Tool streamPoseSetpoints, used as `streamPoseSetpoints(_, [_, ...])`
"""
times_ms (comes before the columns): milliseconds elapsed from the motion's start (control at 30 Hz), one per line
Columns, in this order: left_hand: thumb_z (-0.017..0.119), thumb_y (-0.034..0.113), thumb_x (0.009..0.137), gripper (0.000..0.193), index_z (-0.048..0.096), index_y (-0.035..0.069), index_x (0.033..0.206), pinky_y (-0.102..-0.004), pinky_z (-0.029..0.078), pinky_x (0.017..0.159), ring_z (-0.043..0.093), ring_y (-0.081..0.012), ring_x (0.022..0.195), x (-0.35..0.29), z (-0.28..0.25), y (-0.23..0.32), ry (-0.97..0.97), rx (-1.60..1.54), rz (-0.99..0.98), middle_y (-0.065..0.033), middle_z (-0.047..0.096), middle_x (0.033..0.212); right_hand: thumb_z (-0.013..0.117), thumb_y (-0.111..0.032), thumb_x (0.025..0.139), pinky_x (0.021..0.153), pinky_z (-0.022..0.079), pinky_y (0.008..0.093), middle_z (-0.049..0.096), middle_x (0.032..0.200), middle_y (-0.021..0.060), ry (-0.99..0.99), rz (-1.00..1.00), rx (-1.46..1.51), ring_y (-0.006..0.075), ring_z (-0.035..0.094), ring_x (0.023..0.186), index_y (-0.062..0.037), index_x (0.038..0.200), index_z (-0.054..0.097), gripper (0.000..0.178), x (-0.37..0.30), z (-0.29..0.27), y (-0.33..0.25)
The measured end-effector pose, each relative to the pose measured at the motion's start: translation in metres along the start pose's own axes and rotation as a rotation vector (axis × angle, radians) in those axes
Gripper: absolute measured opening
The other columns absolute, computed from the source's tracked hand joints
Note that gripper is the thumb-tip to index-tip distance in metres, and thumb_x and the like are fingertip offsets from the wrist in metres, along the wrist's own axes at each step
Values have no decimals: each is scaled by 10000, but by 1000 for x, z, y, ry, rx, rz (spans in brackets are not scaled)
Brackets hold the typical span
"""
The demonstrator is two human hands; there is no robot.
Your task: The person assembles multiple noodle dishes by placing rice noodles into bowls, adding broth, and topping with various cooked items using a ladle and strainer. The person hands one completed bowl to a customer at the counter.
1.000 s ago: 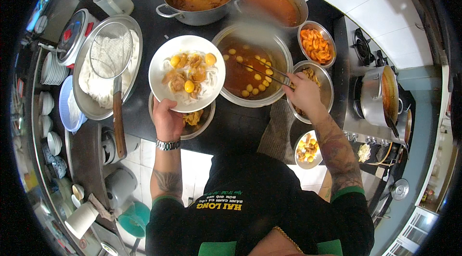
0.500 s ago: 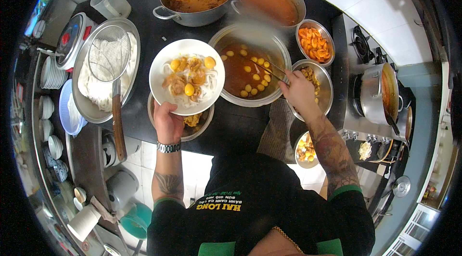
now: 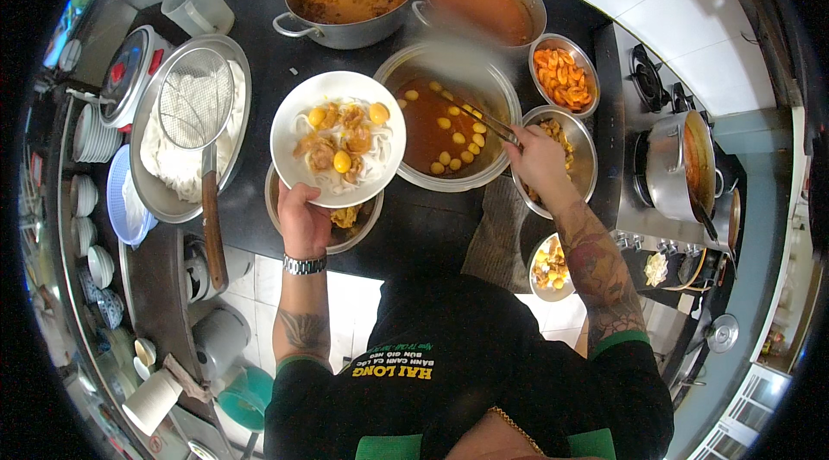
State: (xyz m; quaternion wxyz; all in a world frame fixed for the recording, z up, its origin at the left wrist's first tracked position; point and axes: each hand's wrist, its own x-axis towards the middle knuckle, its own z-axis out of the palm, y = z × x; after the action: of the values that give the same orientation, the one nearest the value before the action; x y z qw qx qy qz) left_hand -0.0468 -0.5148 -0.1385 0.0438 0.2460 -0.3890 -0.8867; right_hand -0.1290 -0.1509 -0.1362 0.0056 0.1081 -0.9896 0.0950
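My left hand (image 3: 302,215) holds a white bowl (image 3: 294,175) by its near rim, thumb over the edge. White noodles, small round yellow eggs and brownish meat pieces lie in it. My right hand (image 3: 541,155) grips slim metal tongs (image 3: 490,126); their tips reach down among the eggs in a wide metal pot (image 3: 511,95) of reddish-brown broth. Whether the tips pinch an egg I cannot tell. Under the white bowl, a metal bowl (image 3: 370,222) with yellowish pieces is partly hidden. Beneath my right hand sits another metal bowl (image 3: 592,168) of brown pieces.
Two broth pots (image 3: 345,35) (image 3: 537,18) stand at the back. A bowl of orange slices (image 3: 566,78) is right of them. At left, a wooden-handled strainer (image 3: 197,97) rests over a noodle basin (image 3: 148,188). A tall pot (image 3: 669,171) stands on the right-hand stove. A grey cloth (image 3: 496,240) hangs over the near edge.
The tongs and my right hand have shifted slightly right over the broth pot. The white bowl in my left hand has barely moved.
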Motion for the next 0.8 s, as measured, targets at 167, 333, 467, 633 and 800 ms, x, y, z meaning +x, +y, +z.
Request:
streamPoseSetpoints(167, [420, -5, 723, 666, 337, 10, 1384, -415, 551, 891, 567, -304, 1158, -3, 7, 2, 11, 33, 22, -192, 488, 1310, 652, -306, 845, 713, 535, 417, 661, 953, 146, 26, -3, 58, 332, 653, 855, -55, 1091, 672, 351, -2, -17, 7])
streamPoseSetpoints(333, [424, 6, 729, 655, 344, 12, 1379, -332, 599, 707, 641, -265, 1019, 1, 10, 4, -49, 71, 26, -171, 539, 1242, 716, -261, 814, 764, 534, 362, 675, 1026, 171, 45, 88, 253, 304, 667, 914, -58, 1085, 688, 340, -12, -70, 2])
streamPoseSetpoints(467, [452, -21, 733, 574, 390, -3, 1303, -315, 600, 640, 655, -243, 933, 2, 17, -1, -78, -46, 69, -161, 569, 1148, 767, -63, 757, 799, 500, 280, 696, 990, 120, 56, 127, 611, 179, 652, 872, 1, 1103, 683, 362, -27, -126, -21])
streamPoseSetpoints(633, [450, 11, 725, 629, 369, 9, 1349, -363, 605, 766, 625, -273, 1055, -4, 31, 0, -155, 88, -79, -166, 540, 1240, 773, -34, 730, 684, 498, 266, 674, 898, 107, -13, -191, 592, 151, 632, 767, -6, 1083, 686, 365, -47, -162, -55])
streamPoseSetpoints(800, [437, -6, 740, 608, 329, 13, 1338, -414, 608, 777, 631, -316, 1031, -12, 46, -5, -223, -31, -104, -189, 510, 1248, 777, -13, 710, 651, 497, 254, 655, 908, 111, -56, -193, 561, 170, 631, 743, -10, 1093, 677, 396, -57, -158, -69])
